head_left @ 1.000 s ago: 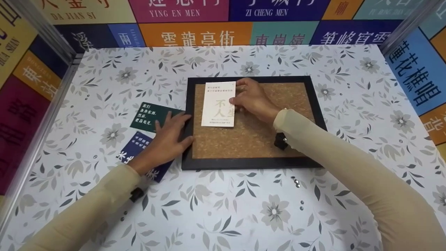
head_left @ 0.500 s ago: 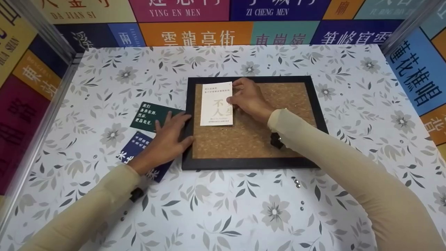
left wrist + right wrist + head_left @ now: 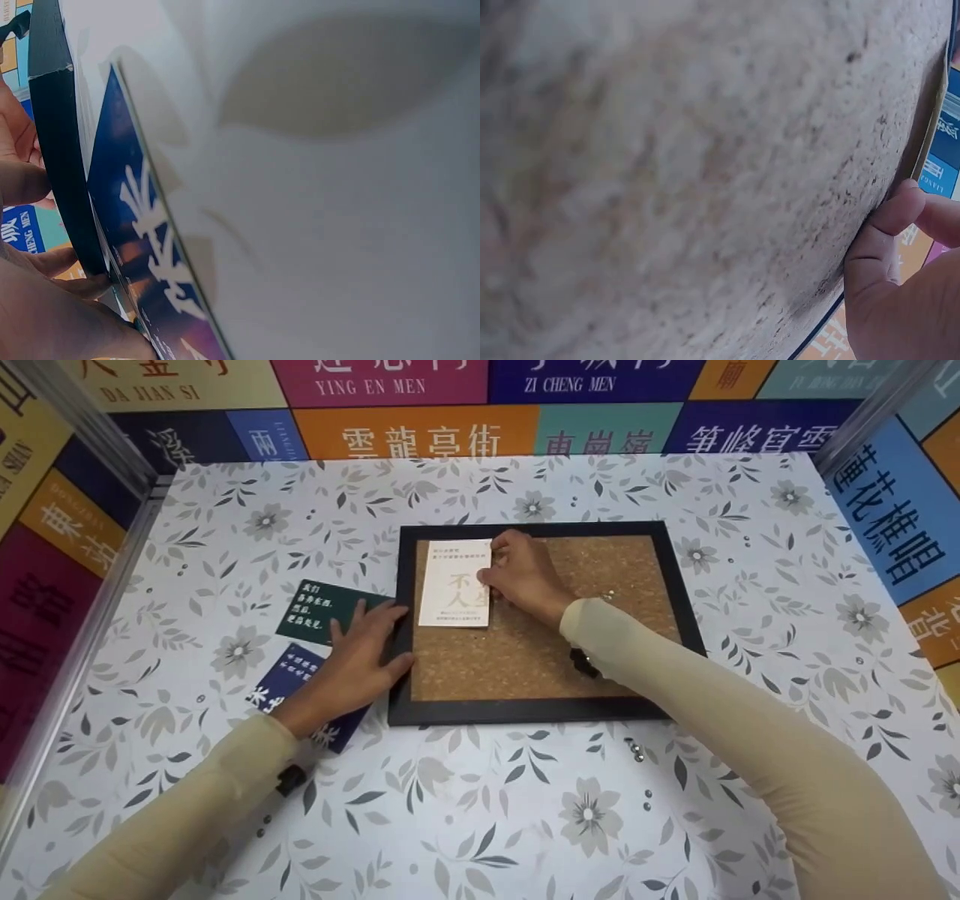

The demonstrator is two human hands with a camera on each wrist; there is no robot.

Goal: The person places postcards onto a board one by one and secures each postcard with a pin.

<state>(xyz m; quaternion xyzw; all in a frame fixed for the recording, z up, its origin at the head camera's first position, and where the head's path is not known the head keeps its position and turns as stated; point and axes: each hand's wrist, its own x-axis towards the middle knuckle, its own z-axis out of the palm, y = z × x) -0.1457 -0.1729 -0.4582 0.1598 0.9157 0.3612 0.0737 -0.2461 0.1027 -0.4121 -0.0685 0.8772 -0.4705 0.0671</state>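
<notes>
A white card (image 3: 448, 589) with printed characters is at the upper left of a black-framed cork board (image 3: 517, 667). My right hand (image 3: 529, 575) pinches the card's right edge between thumb and fingers. In the right wrist view, the card (image 3: 931, 124) appears edge-on, close to the cork. With fingers spread, my left hand (image 3: 341, 664) rests against the board's left frame. Partly beneath that hand lie a green card (image 3: 315, 607) and a blue card (image 3: 281, 675). The left wrist view shows the blue card (image 3: 142, 202) beside the black frame (image 3: 60, 150).
Small shiny metal pieces (image 3: 636, 751) lie on the floral-patterned table (image 3: 480, 810) below the board. Others (image 3: 607, 595) sit on the cork near my right wrist. Colourful panels (image 3: 412, 431) with large lettering stand behind and at both sides of the table.
My right hand has shifted a little left with the white card, bringing it nearer the board's left frame. My left hand keeps its place at the frame.
</notes>
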